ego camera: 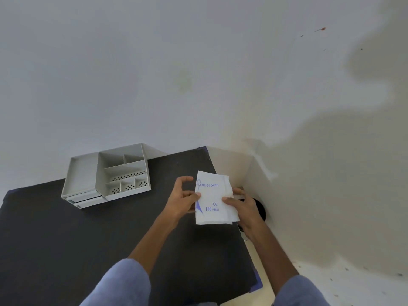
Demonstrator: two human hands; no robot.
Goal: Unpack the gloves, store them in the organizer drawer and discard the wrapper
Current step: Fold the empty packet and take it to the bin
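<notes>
A flat, soft white pack of gloves [213,198] is held above the right part of a matte black table [66,239]. The left hand [184,198] pinches its left edge; the right hand [242,208] grips its right, ragged edge. Blue print reads "LENE GLOVES", "CE" and "100 PIECES"; earlier letters are covered. A grey plastic organizer [106,176] with perforated compartments stands far left. A dark round object behind the right hand is hard to make out.

Plain room, white walls [154,62], dark table [66,239]
</notes>
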